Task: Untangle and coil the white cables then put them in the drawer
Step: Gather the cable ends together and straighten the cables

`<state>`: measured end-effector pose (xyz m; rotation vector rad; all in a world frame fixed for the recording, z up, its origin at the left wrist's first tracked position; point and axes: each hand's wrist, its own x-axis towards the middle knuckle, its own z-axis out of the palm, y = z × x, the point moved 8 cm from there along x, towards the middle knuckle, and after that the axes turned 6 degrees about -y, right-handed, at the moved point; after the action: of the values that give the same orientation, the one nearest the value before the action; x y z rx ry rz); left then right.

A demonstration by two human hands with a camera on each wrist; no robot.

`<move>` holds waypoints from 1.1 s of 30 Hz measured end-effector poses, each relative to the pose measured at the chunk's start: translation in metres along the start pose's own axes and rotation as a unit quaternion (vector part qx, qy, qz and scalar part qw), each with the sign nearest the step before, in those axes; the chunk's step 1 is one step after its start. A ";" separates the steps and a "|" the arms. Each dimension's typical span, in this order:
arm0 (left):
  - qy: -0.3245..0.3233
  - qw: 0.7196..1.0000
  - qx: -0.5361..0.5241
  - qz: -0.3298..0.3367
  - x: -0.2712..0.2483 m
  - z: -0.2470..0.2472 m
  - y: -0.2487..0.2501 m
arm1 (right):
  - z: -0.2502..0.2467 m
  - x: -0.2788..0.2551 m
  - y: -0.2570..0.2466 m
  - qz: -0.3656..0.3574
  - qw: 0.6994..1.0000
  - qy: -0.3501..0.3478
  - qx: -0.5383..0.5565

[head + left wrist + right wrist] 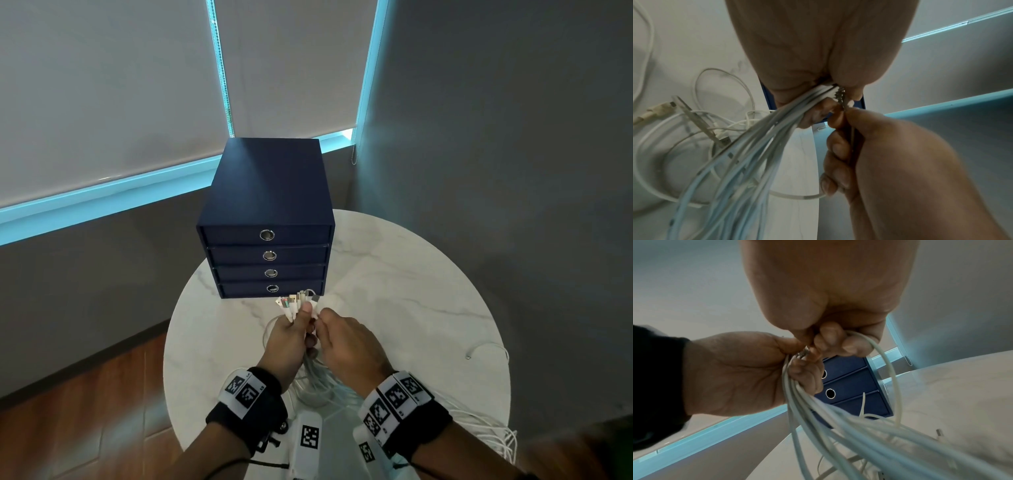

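Observation:
My left hand [298, 327] grips a bundle of white cables [294, 304] just below their plugs, which fan out upward in front of the lowest drawer. The strands [756, 139] trail from the fist down to the table. My right hand [323, 318] is close against the left thumb, its fingers curled round one white cable [885, 363] and pinching near the plugs. The navy drawer unit [270, 205] stands at the table's far side, all its drawers closed. In the wrist views the left hand [840, 91] and right hand [818, 344] meet at the plug ends.
The round white marble table [394, 274] carries loose cable loops [701, 123] under my hands. More white cable [493, 431] hangs over the near right edge, and one cable end [488, 349] lies at the right rim. Grey walls and window blinds stand behind.

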<state>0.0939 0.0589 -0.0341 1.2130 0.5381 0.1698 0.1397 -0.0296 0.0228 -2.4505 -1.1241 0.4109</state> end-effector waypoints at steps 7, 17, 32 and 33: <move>-0.008 1.000 0.026 0.010 -0.002 0.006 0.005 | 0.004 0.003 0.002 0.001 1.000 0.004 0.026; -0.011 1.000 0.008 0.018 0.002 0.009 0.007 | 0.002 0.005 0.005 0.019 0.996 0.038 0.074; 0.030 0.999 -0.011 0.016 0.009 0.001 0.010 | -0.034 0.011 0.021 0.000 0.988 0.095 0.118; 0.012 1.000 0.000 0.016 0.007 0.007 0.011 | -0.043 0.013 0.017 -0.012 0.984 0.127 0.127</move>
<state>0.1055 0.0597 -0.0245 1.2207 0.5397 0.2119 0.1773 -0.0404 0.0513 -2.1916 -0.9311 0.2102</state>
